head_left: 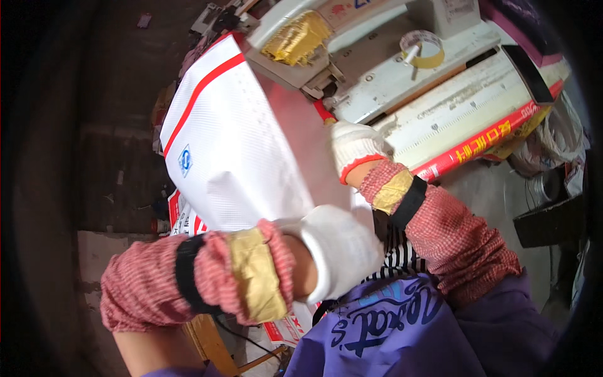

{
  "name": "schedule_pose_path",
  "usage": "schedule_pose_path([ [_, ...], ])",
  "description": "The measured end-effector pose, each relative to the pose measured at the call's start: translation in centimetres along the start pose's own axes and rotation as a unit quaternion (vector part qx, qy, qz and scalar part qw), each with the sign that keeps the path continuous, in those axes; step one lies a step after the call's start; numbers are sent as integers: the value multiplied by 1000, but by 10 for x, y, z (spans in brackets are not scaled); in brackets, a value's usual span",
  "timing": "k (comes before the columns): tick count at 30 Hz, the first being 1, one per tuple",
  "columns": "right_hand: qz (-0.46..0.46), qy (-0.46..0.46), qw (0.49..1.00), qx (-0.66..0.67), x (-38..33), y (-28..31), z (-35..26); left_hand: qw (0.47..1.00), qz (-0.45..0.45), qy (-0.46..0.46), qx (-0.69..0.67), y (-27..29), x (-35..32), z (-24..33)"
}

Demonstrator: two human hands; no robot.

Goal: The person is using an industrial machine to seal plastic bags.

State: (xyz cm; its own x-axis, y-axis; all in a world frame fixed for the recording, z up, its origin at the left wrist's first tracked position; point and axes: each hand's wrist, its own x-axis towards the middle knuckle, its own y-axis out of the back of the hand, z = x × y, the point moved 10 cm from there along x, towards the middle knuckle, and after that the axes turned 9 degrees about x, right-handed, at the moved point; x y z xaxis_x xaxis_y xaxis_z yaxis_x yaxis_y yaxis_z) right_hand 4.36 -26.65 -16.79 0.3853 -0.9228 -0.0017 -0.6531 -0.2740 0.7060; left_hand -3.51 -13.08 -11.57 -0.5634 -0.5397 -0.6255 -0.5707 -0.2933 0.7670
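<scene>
My gloved left hand (pixel 336 248) is clamped on the near edge of the white woven sack (pixel 229 144), keeping it taut, while my right hand (pixel 355 146) seems closed on its far side beside the sewing machine (pixel 377 69).
</scene>
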Motion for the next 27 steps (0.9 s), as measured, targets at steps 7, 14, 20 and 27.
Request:
schedule_pose_path([
  [7,-145,75,985,50,34,-36,4,987,-9,162,-10,-39,22,-118],
  [14,-233,-97,712,655,18,-73,-14,902,247,319,-155,-98,25,-270],
  [20,12,316,948,26,20,-35,-82,958,93,267,38,-93,-54,-211],
  [27,-77,321,920,-212,13,-100,-163,840,264,405,247,5,-260,-111],
])
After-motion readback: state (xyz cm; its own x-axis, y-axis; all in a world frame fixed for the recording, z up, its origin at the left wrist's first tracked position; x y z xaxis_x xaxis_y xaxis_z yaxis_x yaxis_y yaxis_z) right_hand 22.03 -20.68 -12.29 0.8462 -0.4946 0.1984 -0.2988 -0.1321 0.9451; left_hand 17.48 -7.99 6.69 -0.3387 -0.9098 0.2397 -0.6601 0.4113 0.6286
